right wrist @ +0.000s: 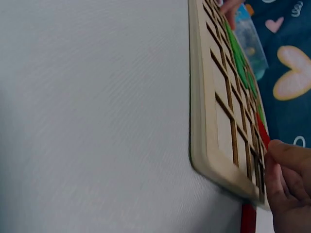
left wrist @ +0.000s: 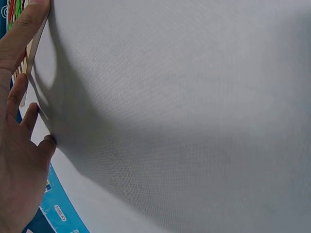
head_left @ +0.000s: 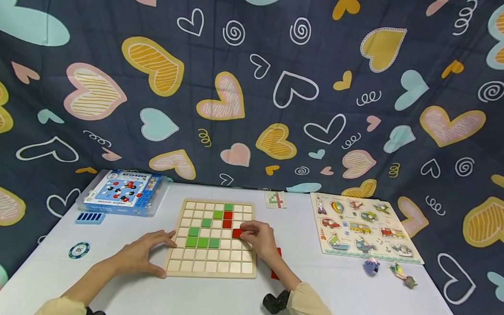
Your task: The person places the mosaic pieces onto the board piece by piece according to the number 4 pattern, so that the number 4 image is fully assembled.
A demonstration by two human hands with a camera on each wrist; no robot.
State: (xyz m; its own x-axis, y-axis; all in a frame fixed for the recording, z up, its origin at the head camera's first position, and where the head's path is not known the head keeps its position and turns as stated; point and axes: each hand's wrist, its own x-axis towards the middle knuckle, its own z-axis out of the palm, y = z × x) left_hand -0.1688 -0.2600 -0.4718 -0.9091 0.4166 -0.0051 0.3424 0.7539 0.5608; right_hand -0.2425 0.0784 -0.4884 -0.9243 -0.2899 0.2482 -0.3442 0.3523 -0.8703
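A wooden grid board (head_left: pixel 210 274) lies on the white table in front of me. Several green square tiles (head_left: pixel 202 242) and two red tiles (head_left: pixel 227 223) fill some of its cells. My right hand (head_left: pixel 261 240) pinches another red tile (head_left: pixel 236 233) over a cell near the right edge; its fingertips partly cover it. On the board's left edge rests my left hand (head_left: pixel 142 254), thumb and fingers spread against the frame. In the left wrist view that hand (left wrist: pixel 22 170) holds no tile. Loose red tiles (head_left: pixel 279 251) lie beside the board, partly hidden under my right forearm.
Behind the board lies a small pattern card (head_left: pixel 275 200). A boxed molecule set (head_left: pixel 124 188), a blue slotted block (head_left: pixel 90 218) and a round chip (head_left: pixel 79 250) are at left. To the right are a picture puzzle board (head_left: pixel 341 249) and small toy figures (head_left: pixel 371 266).
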